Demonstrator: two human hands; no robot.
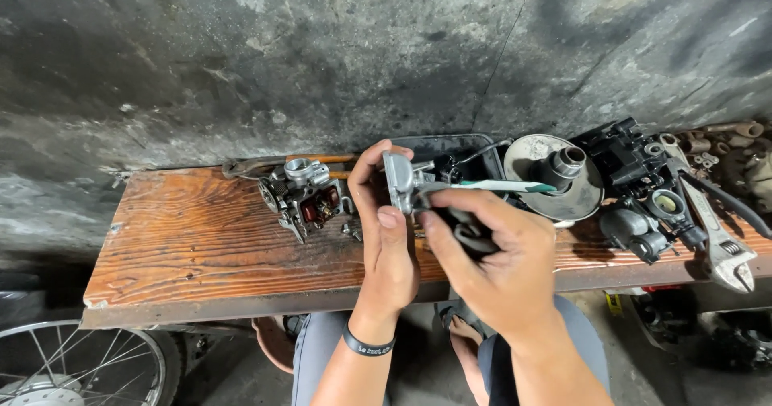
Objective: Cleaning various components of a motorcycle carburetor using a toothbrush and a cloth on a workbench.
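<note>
My left hand (384, 229) grips a small silver metal cover (397, 178) and holds it upright above the wooden bench (201, 237). My right hand (490, 253) is closed on the black handle of a screwdriver (490, 186) with a green and white shaft band; the tool lies across the hand, pointing right, its near end at the cover. A carburetor body (304, 195) sits on the bench just left of my left hand. A small screw (351, 231) lies beside it.
A round metal clutch part (559, 173), black engine parts (635, 173) and an adjustable wrench (720, 241) crowd the bench's right end. A dark tray (458, 150) stands behind my hands. Pliers (257, 165) lie at the back. A spoked wheel (72, 366) is at lower left.
</note>
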